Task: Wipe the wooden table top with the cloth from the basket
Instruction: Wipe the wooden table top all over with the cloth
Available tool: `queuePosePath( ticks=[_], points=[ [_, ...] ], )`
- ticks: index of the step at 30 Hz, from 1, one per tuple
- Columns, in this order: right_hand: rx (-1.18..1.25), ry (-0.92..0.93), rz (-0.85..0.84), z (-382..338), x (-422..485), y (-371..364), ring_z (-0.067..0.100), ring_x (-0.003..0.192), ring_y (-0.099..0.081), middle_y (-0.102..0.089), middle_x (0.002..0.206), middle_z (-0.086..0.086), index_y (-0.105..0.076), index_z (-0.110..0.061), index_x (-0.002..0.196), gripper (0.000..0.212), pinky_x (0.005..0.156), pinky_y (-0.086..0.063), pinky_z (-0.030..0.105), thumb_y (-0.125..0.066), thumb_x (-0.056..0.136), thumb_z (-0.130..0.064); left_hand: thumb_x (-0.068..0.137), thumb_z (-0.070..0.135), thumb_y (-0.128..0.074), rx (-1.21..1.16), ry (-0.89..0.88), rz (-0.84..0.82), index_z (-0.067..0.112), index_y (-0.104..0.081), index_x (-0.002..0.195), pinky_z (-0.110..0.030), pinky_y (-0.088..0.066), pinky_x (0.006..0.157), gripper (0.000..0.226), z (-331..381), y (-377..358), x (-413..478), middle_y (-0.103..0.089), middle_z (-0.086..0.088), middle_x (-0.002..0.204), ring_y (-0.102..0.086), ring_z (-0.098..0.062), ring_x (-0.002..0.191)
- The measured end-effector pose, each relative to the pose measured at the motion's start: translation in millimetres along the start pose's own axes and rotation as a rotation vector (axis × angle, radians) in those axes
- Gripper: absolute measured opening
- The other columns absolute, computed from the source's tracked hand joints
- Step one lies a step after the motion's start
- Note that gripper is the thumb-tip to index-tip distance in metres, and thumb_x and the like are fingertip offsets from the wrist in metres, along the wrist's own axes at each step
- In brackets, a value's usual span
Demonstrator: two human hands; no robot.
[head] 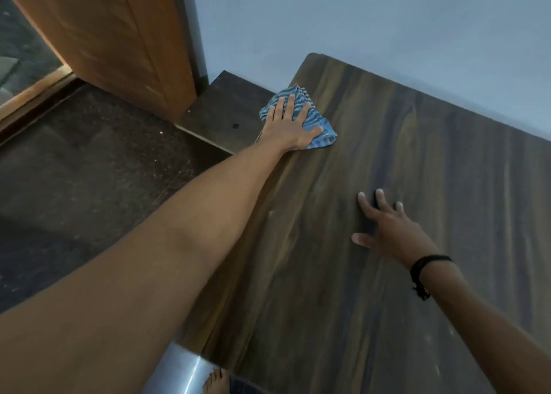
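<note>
Left grip (287,125) is pressing the cloth (301,92) flat under spread, straight fingers at the far-left corner of the surface (387,155). One cloth edge is possibly overhanging. Right grip (390,229) is resting open and empty on bare wood, nearer the body. The remaining surface is lying rightward and bodyward of the cloth.

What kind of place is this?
Likely a room in a home: a wooden table against a plain wall, a wooden door beside a dark stone floor, and a bare foot by the table.
</note>
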State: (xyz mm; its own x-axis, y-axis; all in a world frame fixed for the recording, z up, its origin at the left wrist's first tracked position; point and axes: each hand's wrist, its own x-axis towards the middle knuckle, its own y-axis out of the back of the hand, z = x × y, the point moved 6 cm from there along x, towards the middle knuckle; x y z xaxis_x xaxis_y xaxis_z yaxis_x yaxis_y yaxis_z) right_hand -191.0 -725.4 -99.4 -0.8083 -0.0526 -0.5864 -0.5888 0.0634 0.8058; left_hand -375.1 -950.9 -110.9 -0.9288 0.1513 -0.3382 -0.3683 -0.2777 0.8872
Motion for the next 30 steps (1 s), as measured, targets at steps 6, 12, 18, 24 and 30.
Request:
queuePosePath(
  ticks=[6, 12, 18, 24, 30],
  points=[
    [0.019, -0.001, -0.012, 2, -2, -1, 0.038, 0.154, 0.007, 0.020, 0.166, -0.006, 0.009, -0.042, 0.158, 0.092, 0.119, -0.024, 0.050, -0.056, 0.095, -0.057, 0.095, 0.077, -0.022, 0.019, -0.049, -0.014, 0.035, 0.008, 0.160, -0.046, 0.012, 0.122, 0.083, 9, 30, 76, 0.023, -0.002, 0.166, 0.022, -0.025, 0.153],
    [0.016, -0.021, -0.017, -1, -8, -2, 0.030, 0.155, 0.010, 0.022, 0.165, -0.013, 0.009, -0.048, 0.156, 0.091, 0.116, -0.030, 0.049, -0.057, 0.094, -0.057, 0.097, 0.074, -0.017, 0.050, -0.089, 0.048, 0.033, 0.007, 0.160, -0.045, 0.010, 0.124, 0.079, -1, 20, 49, 0.020, -0.006, 0.167, 0.019, -0.025, 0.154],
    [0.030, -0.008, -0.017, 0, -7, -5, 0.032, 0.154, 0.011, 0.025, 0.165, -0.011, 0.013, -0.048, 0.155, 0.093, 0.118, -0.029, 0.052, -0.057, 0.094, -0.057, 0.098, 0.072, -0.012, 0.100, -0.103, 0.041, 0.034, 0.015, 0.159, -0.046, 0.006, 0.125, 0.077, -33, -27, -65, 0.022, -0.006, 0.167, 0.018, -0.024, 0.154],
    [0.005, -0.011, -0.034, 1, -3, -3, 0.033, 0.154, 0.011, 0.027, 0.164, -0.009, 0.016, -0.046, 0.155, 0.093, 0.116, -0.033, 0.053, -0.054, 0.095, -0.058, 0.095, 0.076, -0.012, 0.109, -0.100, 0.016, 0.034, 0.015, 0.159, -0.049, 0.010, 0.124, 0.081, -20, -9, -7, 0.026, -0.006, 0.165, 0.021, -0.027, 0.153],
    [-0.044, 0.007, -0.046, 1, 2, -6, 0.034, 0.154, 0.013, 0.045, 0.142, -0.013, 0.036, -0.049, 0.133, 0.100, 0.120, -0.029, 0.047, -0.055, 0.092, -0.062, 0.096, 0.077, -0.018, 0.036, -0.070, 0.019, 0.035, 0.009, 0.160, -0.048, 0.011, 0.124, 0.081, 14, 34, 120, 0.024, -0.004, 0.166, 0.021, -0.026, 0.153]
  ],
)
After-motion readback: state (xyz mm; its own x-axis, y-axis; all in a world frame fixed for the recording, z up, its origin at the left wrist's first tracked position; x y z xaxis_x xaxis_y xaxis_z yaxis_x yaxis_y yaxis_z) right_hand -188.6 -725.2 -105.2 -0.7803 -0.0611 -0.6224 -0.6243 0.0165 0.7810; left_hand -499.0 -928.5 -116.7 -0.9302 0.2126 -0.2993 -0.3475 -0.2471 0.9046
